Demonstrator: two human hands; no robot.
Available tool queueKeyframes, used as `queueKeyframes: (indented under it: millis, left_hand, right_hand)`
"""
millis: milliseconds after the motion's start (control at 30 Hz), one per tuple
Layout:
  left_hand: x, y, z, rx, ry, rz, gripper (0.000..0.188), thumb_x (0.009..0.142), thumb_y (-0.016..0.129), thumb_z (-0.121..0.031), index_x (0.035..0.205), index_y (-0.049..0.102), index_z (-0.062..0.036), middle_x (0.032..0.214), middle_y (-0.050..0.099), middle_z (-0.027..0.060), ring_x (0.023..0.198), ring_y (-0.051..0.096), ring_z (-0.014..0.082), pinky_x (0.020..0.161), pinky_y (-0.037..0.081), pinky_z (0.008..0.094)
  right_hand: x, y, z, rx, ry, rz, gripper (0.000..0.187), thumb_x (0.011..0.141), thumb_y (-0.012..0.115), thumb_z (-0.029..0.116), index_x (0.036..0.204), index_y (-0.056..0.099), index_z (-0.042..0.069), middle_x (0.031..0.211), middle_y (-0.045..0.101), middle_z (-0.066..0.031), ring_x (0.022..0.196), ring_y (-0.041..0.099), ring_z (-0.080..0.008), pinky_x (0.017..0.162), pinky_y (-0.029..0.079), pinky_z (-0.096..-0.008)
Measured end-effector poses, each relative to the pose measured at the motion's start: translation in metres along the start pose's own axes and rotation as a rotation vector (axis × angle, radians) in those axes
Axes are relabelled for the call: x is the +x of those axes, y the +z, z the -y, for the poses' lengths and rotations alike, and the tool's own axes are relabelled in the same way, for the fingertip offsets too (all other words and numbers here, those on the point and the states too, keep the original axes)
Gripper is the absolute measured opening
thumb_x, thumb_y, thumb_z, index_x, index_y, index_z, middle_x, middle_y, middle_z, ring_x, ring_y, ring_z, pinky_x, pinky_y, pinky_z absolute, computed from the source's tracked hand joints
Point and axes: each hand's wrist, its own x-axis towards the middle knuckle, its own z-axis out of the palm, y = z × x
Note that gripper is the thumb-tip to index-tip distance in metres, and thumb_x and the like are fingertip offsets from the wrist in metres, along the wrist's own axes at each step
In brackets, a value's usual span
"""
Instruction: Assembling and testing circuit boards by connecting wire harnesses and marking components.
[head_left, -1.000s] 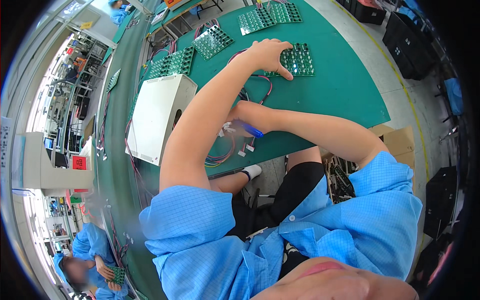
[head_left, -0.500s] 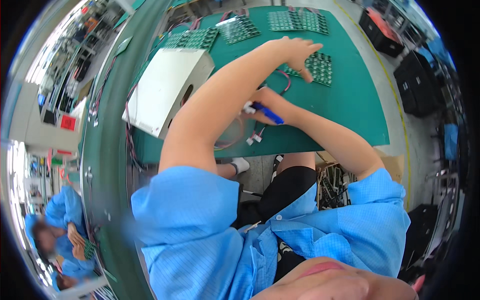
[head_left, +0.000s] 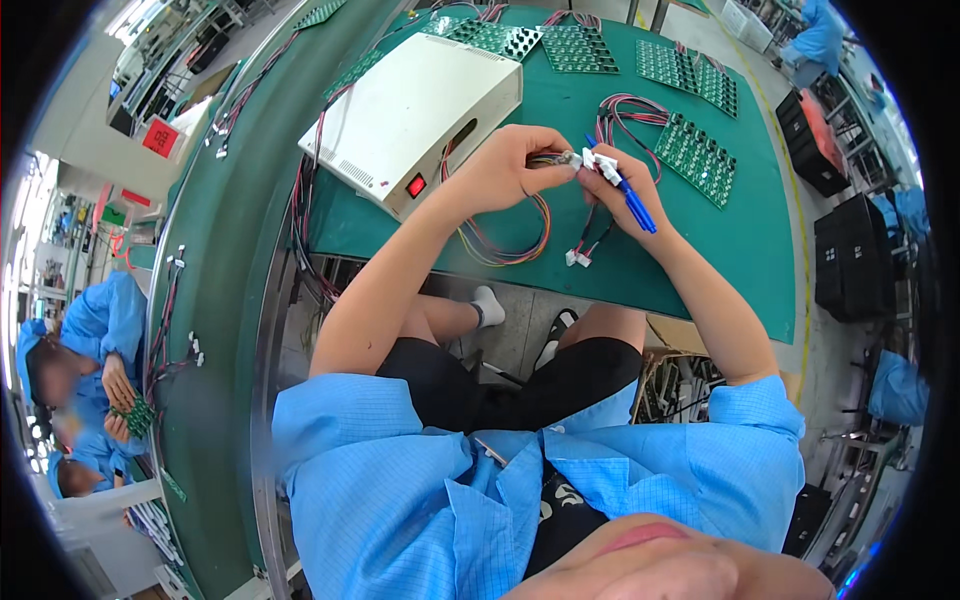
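Note:
My left hand (head_left: 507,172) is closed in a pinch on the connector end of a multicoloured wire bundle (head_left: 546,222), which loops down over the green bench mat. Facing it, my right hand (head_left: 630,195) is closed around white plugs (head_left: 604,166), with a blue pen (head_left: 638,210) also tucked in its grip. The two hands meet at the connectors; whether the plugs are joined is hidden by the fingers. Another white plug pair (head_left: 577,258) dangles on dark wires below the right hand. Just right lies a green circuit board (head_left: 697,160) with coiled red and black wires (head_left: 625,108).
A cream metal box (head_left: 420,110) with a lit red switch (head_left: 416,186) stands left on the mat. More circuit boards (head_left: 580,50) line the far edge. A green conveyor belt (head_left: 225,330) runs along the left, where a co-worker's hands (head_left: 122,390) hold a board.
My left hand has come back from above the circuit board at the right and now grips the wire bundle's connector. My right hand, still with pen and plugs, has lifted toward it.

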Motion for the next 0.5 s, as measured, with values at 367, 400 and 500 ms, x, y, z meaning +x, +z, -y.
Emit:
queueKeyframes:
  millis: [367,400,500]
  left_hand:
    - [-0.004,-0.015,0.015,-0.345,-0.082,-0.129,0.028,0.081,0.074,-0.024,0.084,0.069,0.0031,0.065,0.058,-0.0027,0.06,0.045,0.0021,0.054,0.032,0.0204]
    - [-0.001,-0.013,0.017,-0.353,-0.087,-0.124,0.028,0.081,0.074,-0.024,0.084,0.069,0.0031,0.065,0.058,-0.0027,0.06,0.045,0.0021,0.054,0.032,0.0204]
    - [0.012,-0.001,0.021,-0.228,-0.13,-0.028,0.036,0.081,0.073,-0.032,0.078,0.069,0.0037,0.065,0.061,-0.0005,0.061,0.05,0.0047,0.055,0.036,0.0206]
  right_hand:
    - [0.009,0.007,-0.007,0.048,-0.019,-0.227,0.007,0.093,0.058,0.007,0.098,0.061,0.002,0.08,0.063,-0.002,0.073,0.058,-0.0101,0.066,0.046,-0.0251]
    - [0.008,0.008,-0.009,0.041,-0.041,-0.234,0.007,0.093,0.058,0.007,0.098,0.061,0.002,0.08,0.063,-0.002,0.073,0.058,-0.0101,0.066,0.046,-0.0251]
    - [0.006,0.009,-0.012,-0.31,-0.032,-0.14,0.006,0.094,0.058,0.008,0.097,0.06,0.003,0.073,0.06,-0.0018,0.069,0.055,-0.0078,0.063,0.044,-0.0232]
